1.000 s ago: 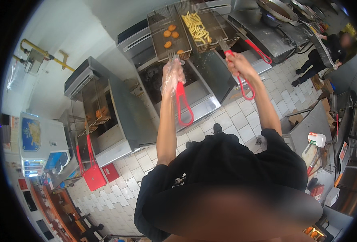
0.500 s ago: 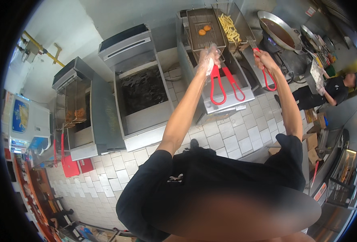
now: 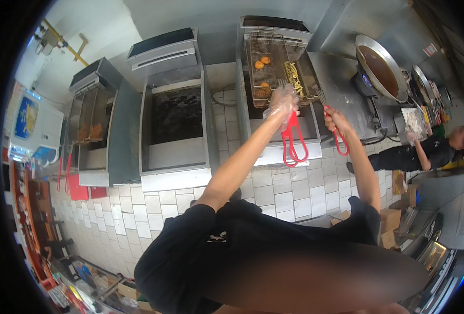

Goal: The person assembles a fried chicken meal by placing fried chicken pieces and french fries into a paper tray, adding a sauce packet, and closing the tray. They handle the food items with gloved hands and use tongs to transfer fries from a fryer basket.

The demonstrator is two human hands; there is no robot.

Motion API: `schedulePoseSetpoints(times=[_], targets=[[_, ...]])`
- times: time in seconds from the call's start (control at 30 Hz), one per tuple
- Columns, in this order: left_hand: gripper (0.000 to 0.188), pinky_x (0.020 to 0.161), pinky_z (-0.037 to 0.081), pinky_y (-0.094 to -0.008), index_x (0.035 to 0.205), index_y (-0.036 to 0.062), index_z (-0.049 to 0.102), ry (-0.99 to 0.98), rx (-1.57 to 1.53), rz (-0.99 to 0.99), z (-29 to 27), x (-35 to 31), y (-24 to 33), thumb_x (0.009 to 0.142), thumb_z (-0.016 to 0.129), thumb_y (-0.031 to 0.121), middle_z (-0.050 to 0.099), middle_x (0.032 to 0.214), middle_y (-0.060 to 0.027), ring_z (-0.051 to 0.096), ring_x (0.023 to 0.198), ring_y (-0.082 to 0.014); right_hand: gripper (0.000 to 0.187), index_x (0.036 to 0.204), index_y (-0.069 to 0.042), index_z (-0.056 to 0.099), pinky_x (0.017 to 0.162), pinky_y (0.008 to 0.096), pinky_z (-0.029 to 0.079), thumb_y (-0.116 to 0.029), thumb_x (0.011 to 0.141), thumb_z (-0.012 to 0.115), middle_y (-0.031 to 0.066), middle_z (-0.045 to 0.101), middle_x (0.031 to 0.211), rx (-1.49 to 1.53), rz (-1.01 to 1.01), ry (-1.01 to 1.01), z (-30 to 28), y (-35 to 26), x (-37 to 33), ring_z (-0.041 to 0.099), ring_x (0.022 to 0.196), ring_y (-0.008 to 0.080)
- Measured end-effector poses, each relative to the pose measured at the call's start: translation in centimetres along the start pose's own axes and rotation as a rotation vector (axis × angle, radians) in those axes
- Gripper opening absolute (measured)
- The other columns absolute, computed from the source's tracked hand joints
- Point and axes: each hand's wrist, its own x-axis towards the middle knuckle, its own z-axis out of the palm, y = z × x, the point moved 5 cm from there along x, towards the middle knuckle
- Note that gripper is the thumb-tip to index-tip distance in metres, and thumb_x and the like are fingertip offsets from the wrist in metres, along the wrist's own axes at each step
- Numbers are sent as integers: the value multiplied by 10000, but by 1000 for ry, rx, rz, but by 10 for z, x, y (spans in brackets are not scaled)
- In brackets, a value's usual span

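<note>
Between mid fryer (image 3: 175, 180) & R fryer (image 3: 266, 156) ran tiled floor (image 3: 225, 131); over latter, L hand (image 3: 283, 102), clenched, held nugget basket (image 3: 274, 76); nr its R edge, R hand (image 3: 339, 121), also clenched, held fry basket (image 3: 306, 65); steel counter (image 3: 338, 78) beyond

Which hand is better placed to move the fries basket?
Right hand, likely: it grips the red handle whose shank leads to the fries basket. The gloved left hand is at the basket of round pieces.
</note>
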Motion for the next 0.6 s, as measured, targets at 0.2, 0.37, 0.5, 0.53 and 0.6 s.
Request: schedulePoseSetpoints(times=[0.2, 0.37, 0.5, 0.53, 0.6], targets=[[151, 384, 429, -371, 916, 77, 456, -3, -193, -91, 30, 1, -12, 1013, 473, 192, 457, 640, -33, 425, 387, -156, 226, 975, -113, 497, 385, 213, 245, -315, 1073, 517, -60, 406, 626, 38, 14, -29, -9, 29, 1, 320, 450, 33], [154, 435, 453, -368, 868, 95, 486, -123, -361, -177, 24, 16, -22, 1003, 476, 168, 483, 667, -18, 471, 464, -151, 249, 1166, -89, 548, 416, 233, 345, -315, 1060, 551, -34, 477, 652, -9, -53, -56, -3, 40, 3, 413, 471, 62], [309, 519, 565, -375, 1120, 50, 568, -136, -499, -208, 17, -3, -28, 1021, 571, 343, 589, 755, -101, 629, 569, -245, 366, 1286, -95, 526, 500, 285, 512, -367, 1046, 572, 42, 645, 774, -174, -177, 9, -17, 54, -1, 593, 560, 117], [364, 547, 568, -411, 1110, 42, 550, -118, -500, -164, 14, -11, -24, 1020, 564, 394, 594, 791, -118, 636, 611, -263, 447, 1351, -100, 498, 534, 289, 544, -406, 1036, 579, 89, 698, 901, -213, -167, 1, -22, 56, -4, 658, 645, 147], [475, 638, 574, -444, 1155, 22, 529, -27, -434, -136, -3, -29, -15, 1015, 557, 475, 611, 901, -137, 655, 751, -284, 577, 1485, -97, 411, 726, 340, 579, -420, 1036, 574, 167, 659, 1212, -228, -163, 44, -35, 52, -22, 691, 974, 243]])
